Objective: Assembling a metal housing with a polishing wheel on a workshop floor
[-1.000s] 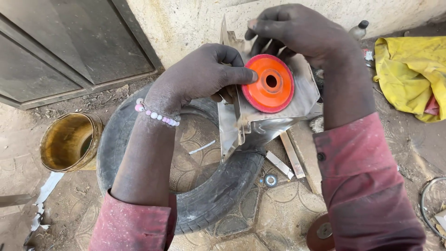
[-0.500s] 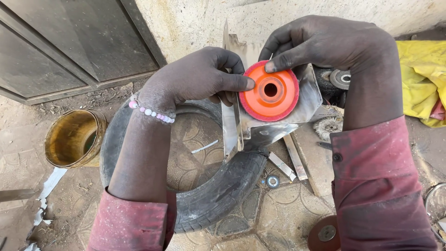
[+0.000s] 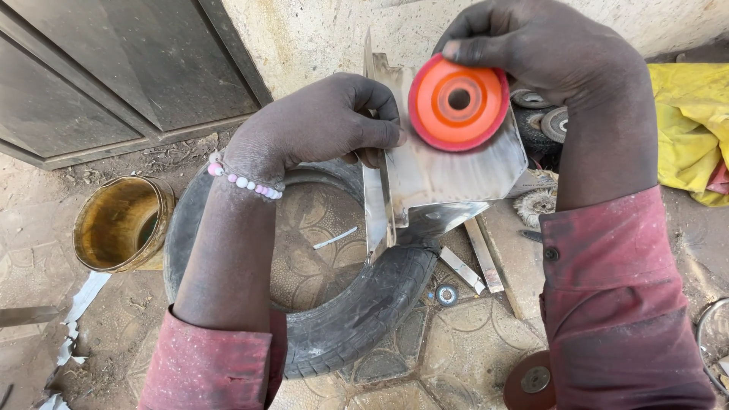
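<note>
Head view, going left to right: we see a rusty yellow tin can [image 3: 121, 224] on the paved floor [image 3: 456, 357], just beside a worn black tyre [image 3: 357, 311]. Above the tyre, our left hand [image 3: 319, 125] is clenched on the left edge of a folded sheet-metal piece [image 3: 448, 178], thumb pressed to its face. Our right hand [image 3: 547, 57] grasps an orange plastic wheel [image 3: 458, 101] from above, holding it flat against the sheet-metal piece. Metal strips [image 3: 474, 262] lie on the floor below, and a yellow cloth [image 3: 691, 129] lies at the right edge.
</note>
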